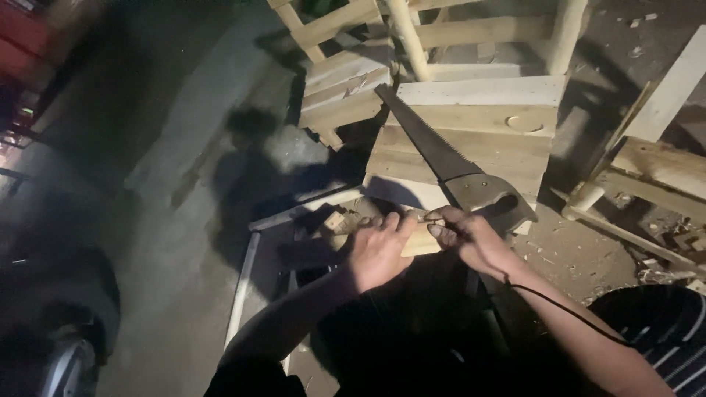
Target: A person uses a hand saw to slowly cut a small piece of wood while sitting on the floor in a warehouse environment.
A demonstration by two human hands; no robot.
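Both hands meet over a small pale block of wood (421,242) in front of me. My left hand (379,252) curls around the block's left side. On the block's right end, my right hand (471,237) pinches the wood with its fingertips. A handsaw (441,151) lies just beyond the hands on a wooden stool top (471,140), its dark handle close to my right hand and its blade pointing away to the upper left. A thin black cord runs along my right forearm.
Pale wooden furniture frames (346,70) stand behind the stool top. More timber pieces (662,169) and wood chips lie at the right. Below the hands a metal frame (246,279) runs over the concrete floor. The left side is dark and blurred.
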